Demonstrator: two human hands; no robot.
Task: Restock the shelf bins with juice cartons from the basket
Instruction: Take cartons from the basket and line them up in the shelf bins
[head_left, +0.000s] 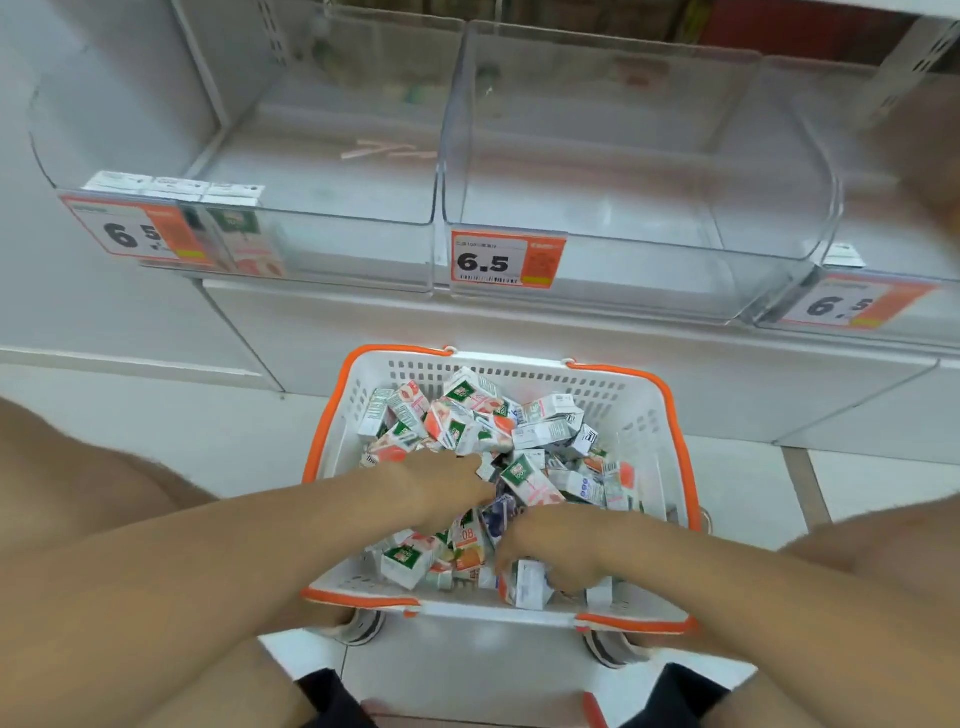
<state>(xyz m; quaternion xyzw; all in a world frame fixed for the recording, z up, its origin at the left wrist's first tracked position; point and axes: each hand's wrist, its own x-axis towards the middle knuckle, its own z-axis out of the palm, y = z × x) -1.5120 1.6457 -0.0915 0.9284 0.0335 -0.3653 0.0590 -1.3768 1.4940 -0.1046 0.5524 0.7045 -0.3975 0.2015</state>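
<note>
A white basket with orange rims (649, 415) stands on the floor in front of me, piled with several small juice cartons (467, 415). Both my hands reach into it. My left hand (441, 486) lies on the pile near the middle, its fingertips buried among cartons. My right hand (556, 551) is at the near edge, fingers curled round a white carton (527, 584). Above, three clear plastic shelf bins hold almost nothing: the left bin (311, 171), the middle bin (597, 156) and the right bin (883, 218).
Price tags reading 6.5 hang on the bin fronts: left tag (135, 234), middle tag (504, 260), right tag (852, 304). A white shelf base (519, 332) runs behind the basket. My knees and shoes flank the basket on the tiled floor.
</note>
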